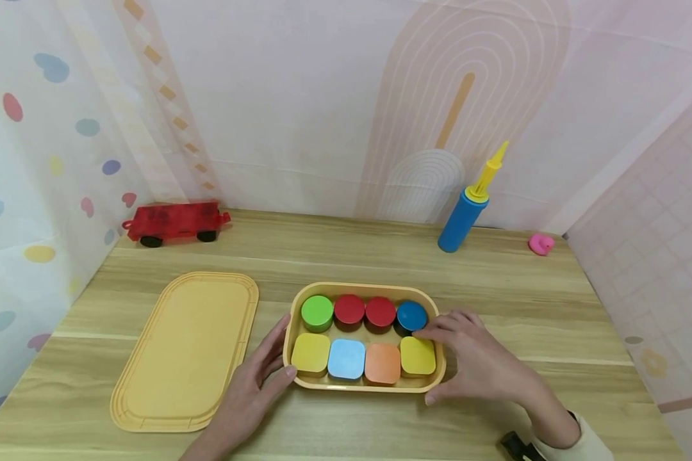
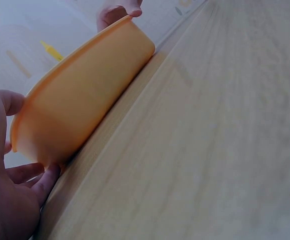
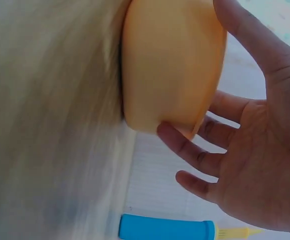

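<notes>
An oblong yellow plastic box (image 1: 363,388) stands on the table between my two hands. Along its back row sit round blocks: a green one (image 1: 317,312), two red ones (image 1: 349,310) and a blue one (image 1: 411,315). The front row holds rounded-square blocks: yellow (image 1: 311,352), light blue (image 1: 346,359), orange (image 1: 382,363) and another yellow (image 1: 418,356). My left hand (image 1: 254,384) grips the left end, thumb at the rim and fingers against the side wall. Around the right end my right hand (image 1: 478,358) holds on, thumb at the front rim, index finger reaching over the edge beside the blue block.
A flat yellow lid (image 1: 184,352) lies left of the box. At the back left stands a red wheeled toy wagon (image 1: 175,222). A blue and yellow hand pump (image 1: 464,218) leans on the back curtain, and a pink toy duck (image 1: 541,244) sits at the back right.
</notes>
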A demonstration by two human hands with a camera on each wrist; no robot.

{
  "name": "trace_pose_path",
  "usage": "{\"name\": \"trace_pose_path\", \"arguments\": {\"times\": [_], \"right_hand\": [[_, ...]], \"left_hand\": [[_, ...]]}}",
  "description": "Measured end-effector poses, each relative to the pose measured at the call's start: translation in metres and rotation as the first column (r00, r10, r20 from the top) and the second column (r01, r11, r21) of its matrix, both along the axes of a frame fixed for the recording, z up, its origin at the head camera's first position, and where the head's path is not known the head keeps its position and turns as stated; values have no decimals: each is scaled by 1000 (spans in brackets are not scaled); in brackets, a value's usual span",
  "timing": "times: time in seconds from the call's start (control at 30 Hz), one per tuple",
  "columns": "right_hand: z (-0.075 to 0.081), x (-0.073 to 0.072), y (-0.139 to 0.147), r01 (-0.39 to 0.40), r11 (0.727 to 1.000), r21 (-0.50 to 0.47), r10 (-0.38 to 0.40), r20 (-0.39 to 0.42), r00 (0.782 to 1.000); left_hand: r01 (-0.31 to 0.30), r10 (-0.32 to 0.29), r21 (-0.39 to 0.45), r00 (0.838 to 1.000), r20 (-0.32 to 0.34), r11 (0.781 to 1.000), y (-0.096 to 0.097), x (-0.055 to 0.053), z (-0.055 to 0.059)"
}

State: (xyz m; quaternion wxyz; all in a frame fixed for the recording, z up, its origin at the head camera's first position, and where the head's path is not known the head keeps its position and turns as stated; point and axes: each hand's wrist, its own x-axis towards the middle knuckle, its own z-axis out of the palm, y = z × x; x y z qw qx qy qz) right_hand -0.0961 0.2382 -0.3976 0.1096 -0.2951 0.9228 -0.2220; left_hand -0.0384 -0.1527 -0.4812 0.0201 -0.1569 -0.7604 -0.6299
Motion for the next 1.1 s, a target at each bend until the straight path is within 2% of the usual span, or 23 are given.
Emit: {"name": "trace_pose_path", "arguments": {"times": [0.37,0.8,1.1], "right_hand": [[-5,3,1,-4,1000,-25,3,-26,1000],[-7,16,1,44,999,-23,-46,-72,996],[-8,26,8,77,990,-121,-95,-152,984]], "left_hand": [[0,0,2,1000,9,1000,-1,0,-1],[4,-4,-2,1000,9,1000,0,0,-1],[-4,4,-21,1000,13,1000,-1,1,0]]}}
